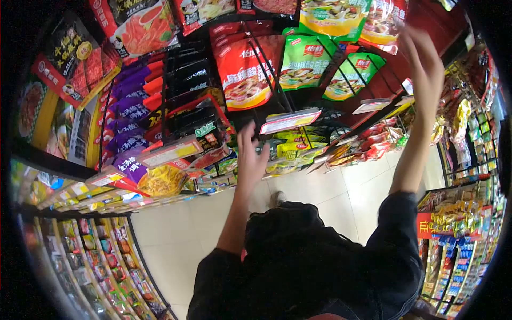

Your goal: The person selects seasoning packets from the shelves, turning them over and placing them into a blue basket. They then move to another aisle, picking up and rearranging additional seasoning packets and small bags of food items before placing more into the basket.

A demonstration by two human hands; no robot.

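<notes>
My left hand (pixel 252 156) is raised at the shelf front with its fingers apart and nothing in it. Just beyond its fingertips stands a red seasoning packet (pixel 248 74), left of a price tag holder (pixel 290 120). My right hand (pixel 425 58) reaches higher at the right, fingers stretched out and a little blurred. Its fingertips overlap the edge of a red and white packet (pixel 382 24) on the upper row. Green packets (pixel 306 61) sit on the rack between my two hands, behind black wire dividers.
Purple packets (pixel 130 114) and black packets (pixel 194 77) fill the rack at left. Yellow-green packets (pixel 298 149) lie on a lower shelf. Other stocked shelves (pixel 93 256) rise behind at the lower left and at the right (pixel 453 218). Pale tiles (pixel 341 197) cover the floor.
</notes>
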